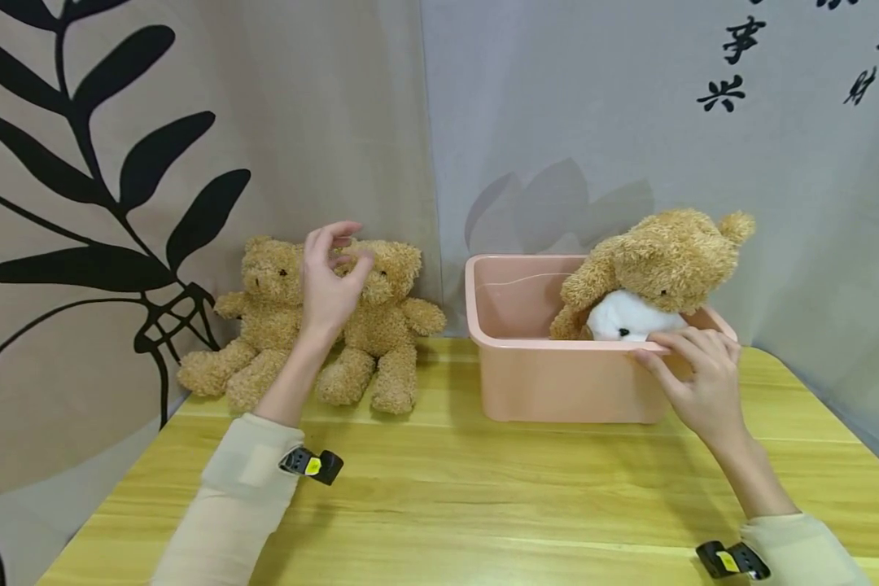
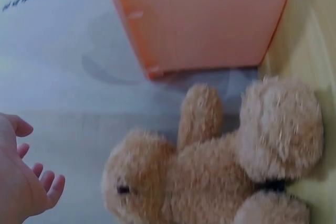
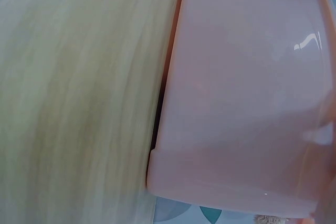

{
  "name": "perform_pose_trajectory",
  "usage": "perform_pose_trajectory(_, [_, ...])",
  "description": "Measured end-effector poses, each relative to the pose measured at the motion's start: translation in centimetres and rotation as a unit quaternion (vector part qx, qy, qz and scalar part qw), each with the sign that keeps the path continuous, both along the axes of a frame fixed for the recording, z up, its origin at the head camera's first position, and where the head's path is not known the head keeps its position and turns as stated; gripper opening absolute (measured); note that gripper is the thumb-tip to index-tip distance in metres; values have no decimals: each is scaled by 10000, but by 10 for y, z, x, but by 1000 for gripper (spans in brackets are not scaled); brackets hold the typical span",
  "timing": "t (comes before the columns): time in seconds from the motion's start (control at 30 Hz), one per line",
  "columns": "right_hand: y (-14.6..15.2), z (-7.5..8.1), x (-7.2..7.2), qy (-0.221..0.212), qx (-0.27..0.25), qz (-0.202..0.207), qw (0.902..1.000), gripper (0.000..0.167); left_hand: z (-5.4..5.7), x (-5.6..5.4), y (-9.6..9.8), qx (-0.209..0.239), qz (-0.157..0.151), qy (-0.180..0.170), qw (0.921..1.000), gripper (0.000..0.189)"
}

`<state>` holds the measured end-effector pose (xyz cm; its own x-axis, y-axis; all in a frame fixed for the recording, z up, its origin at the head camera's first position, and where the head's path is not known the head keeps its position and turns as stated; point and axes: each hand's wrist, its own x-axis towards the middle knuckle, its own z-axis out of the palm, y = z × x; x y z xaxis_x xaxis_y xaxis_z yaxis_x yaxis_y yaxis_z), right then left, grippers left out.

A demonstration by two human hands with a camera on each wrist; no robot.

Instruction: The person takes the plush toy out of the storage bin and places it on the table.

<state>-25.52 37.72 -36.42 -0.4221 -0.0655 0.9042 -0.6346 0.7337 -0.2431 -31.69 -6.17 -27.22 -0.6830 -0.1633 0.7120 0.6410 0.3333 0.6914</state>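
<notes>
My right hand (image 1: 706, 378) grips the front rim of a pink plastic bin (image 1: 564, 378) near its right corner, thumb outside and fingers over the edge. Inside the bin, a tan teddy bear (image 1: 677, 252) leans forward above the rim, over a white plush toy (image 1: 623, 313) with a dark eye, partly hidden by the front wall. Raised and holding nothing, my left hand (image 1: 330, 281) has its fingers loosely bent. Behind it sit two more tan teddy bears, the left one (image 1: 267, 321) partly covered by the arm, the right one (image 1: 381, 325) with its face partly covered.
Everything stands on a yellow wood-grain table (image 1: 483, 496). A pale curtain (image 1: 366, 98) with black leaf prints and dark characters hangs right behind the bears and the bin. Both wrists wear a strap with a small black device (image 1: 311, 464).
</notes>
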Motion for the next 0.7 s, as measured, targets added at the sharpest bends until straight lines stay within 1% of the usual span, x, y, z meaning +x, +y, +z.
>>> perform_pose_trajectory(0.2, [0, 1, 0, 26, -9, 11, 10000, 70, -2, 0, 28, -277, -385, 246, 9986, 37])
perform_pose_trajectory(0.4, [-1, 2, 1, 38, 0, -2, 10000, 70, -2, 3, 58, -495, -725, 307, 9957, 37])
perform_pose_trajectory(0.53, [-1, 2, 0, 18, 0, 6, 10000, 70, -4, 4, 79, -554, -950, 396, 9931, 37])
perform_pose_trajectory(0.6, [0, 1, 1, 3, 3, 13, 10000, 70, -7, 5, 90, -601, -1098, 417, 9913, 37])
perform_pose_trajectory(0.7, [0, 1, 0, -14, 8, 12, 10000, 69, -10, 7, 109, -686, -1286, 311, 9888, 38])
